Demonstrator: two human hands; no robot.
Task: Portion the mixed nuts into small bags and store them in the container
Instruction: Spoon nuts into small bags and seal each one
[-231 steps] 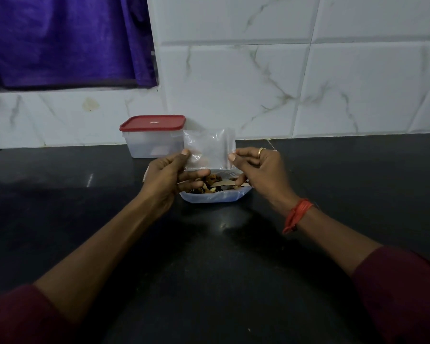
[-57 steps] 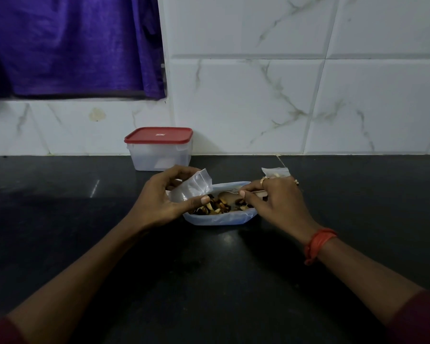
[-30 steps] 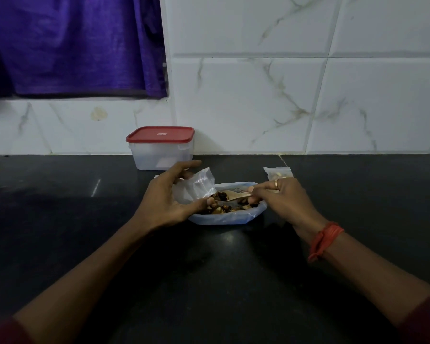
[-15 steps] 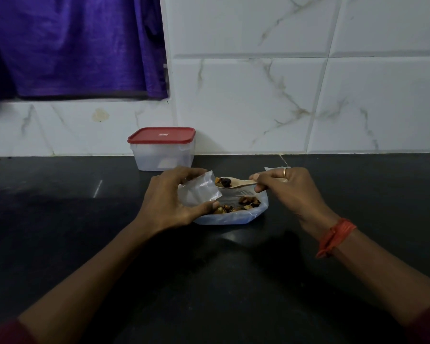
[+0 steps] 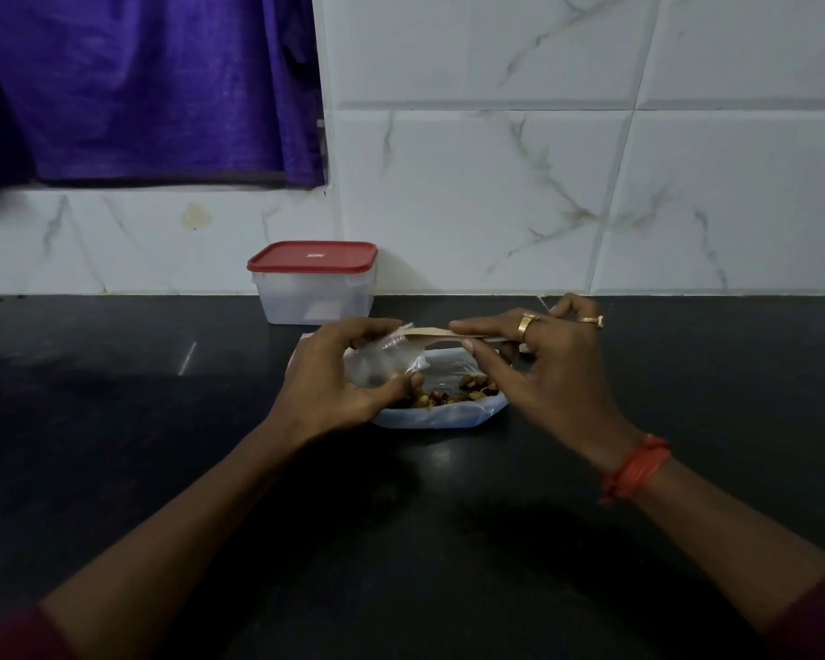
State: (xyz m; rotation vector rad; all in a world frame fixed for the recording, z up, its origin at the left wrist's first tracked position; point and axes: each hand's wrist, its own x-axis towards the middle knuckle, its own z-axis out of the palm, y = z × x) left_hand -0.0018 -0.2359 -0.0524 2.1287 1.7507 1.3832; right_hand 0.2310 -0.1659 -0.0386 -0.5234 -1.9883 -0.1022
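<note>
Our left hand (image 5: 334,378) is curled round a small, clear, crinkled plastic bag (image 5: 387,359), fingers over the top and thumb underneath. It holds the bag so that its mouth faces our right hand (image 5: 544,373). That right hand pinches the handle of a flat, pale wooden spoon (image 5: 434,332) between thumb and forefinger, with the other fingers loosely spread. The spoon lies almost level, its long axis running from one hand to the other. Its bowl end points toward our left hand and meets the bag's mouth; we cannot tell what it carries.

Just below and between both hands sits a shallow, translucent white plastic tray (image 5: 439,414) with angled corners. Brown and tan mixed nuts (image 5: 448,397) lie in it, close under our left thumb. Gold rings (image 5: 526,323) show on two right fingers, and an orange thread band (image 5: 637,469) wraps that wrist.

Beyond our left hand, a squarish frosted plastic container (image 5: 313,297) with a smooth red lid (image 5: 313,256) stands against the white marbled wall tiles (image 5: 496,183). Everything rests on a glossy black stone countertop (image 5: 115,421). Above and beyond our left hand hangs a purple cloth curtain (image 5: 139,88).
</note>
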